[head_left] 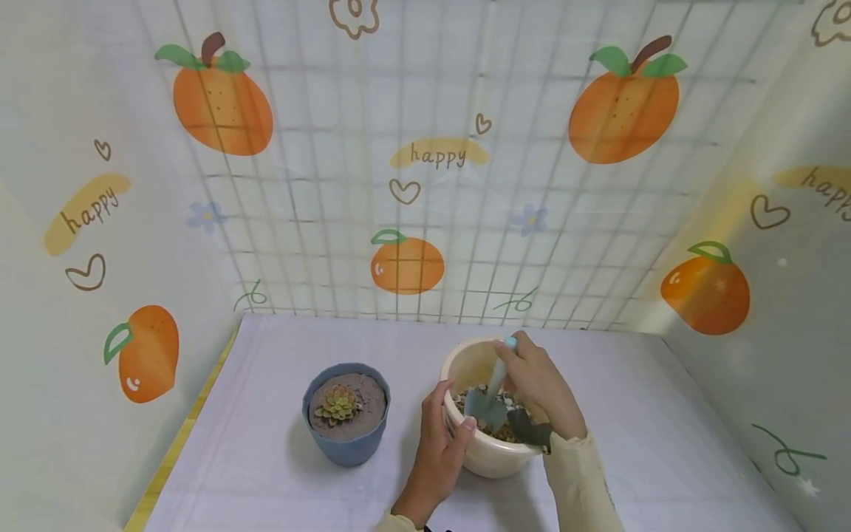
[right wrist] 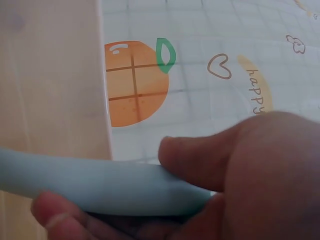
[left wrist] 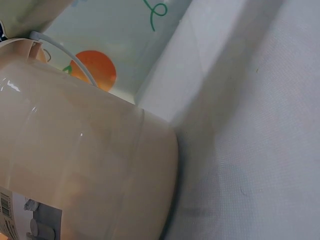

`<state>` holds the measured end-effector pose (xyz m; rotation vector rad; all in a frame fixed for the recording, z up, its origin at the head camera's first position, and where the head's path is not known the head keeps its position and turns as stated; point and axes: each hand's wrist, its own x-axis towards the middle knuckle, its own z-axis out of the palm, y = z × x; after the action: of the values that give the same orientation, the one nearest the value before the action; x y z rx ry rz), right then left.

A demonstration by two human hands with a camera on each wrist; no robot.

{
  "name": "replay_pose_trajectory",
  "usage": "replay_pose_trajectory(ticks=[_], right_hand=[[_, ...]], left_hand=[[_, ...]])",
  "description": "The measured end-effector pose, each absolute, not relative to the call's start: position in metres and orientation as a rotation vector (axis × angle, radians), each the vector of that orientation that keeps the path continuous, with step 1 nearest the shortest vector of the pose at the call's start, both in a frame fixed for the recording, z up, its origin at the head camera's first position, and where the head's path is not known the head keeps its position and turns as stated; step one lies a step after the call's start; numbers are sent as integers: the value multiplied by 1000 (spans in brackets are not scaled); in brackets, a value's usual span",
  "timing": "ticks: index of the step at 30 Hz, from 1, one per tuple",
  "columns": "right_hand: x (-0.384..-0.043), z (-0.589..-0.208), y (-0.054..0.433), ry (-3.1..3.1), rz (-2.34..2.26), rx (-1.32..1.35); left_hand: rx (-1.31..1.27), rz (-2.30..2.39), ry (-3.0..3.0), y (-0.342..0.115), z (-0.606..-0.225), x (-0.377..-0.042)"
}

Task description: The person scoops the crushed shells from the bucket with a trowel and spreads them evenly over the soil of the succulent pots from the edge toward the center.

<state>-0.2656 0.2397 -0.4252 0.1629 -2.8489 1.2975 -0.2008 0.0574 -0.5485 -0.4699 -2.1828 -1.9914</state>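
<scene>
A cream bucket (head_left: 497, 462) stands on the table, partly filled with loose gravel-like mix of pale and brown bits (head_left: 473, 399). My left hand (head_left: 437, 442) holds its near left side, with fingers round the outer wall and the thumb at the rim. My right hand (head_left: 540, 378) grips the pale blue handle of a small trowel (head_left: 485, 412), whose grey-green blade points down into the mix. In the right wrist view, thumb and fingers wrap that trowel handle (right wrist: 110, 185). The left wrist view has the bucket's wall (left wrist: 85, 135) with a printed label, but no hand.
Left of the bucket stands a blue pot (head_left: 349, 447) with a small succulent (head_left: 337, 403) in grey-brown soil. A white cloth (head_left: 253, 473) covers the table. Behind and at both sides hang printed sheets, with a wire grid (head_left: 332, 244) at the back.
</scene>
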Motion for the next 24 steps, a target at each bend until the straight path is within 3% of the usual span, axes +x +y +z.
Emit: replay_pose_trajectory(ticks=[13, 24], right_hand=[[-265, -426, 241, -2786, 1411, 157], [-264, -423, 244, -2700, 1354, -37]], left_hand=[[-470, -1990, -2176, 57, -548, -201], [-465, -2023, -2194, 56, -547, -201]])
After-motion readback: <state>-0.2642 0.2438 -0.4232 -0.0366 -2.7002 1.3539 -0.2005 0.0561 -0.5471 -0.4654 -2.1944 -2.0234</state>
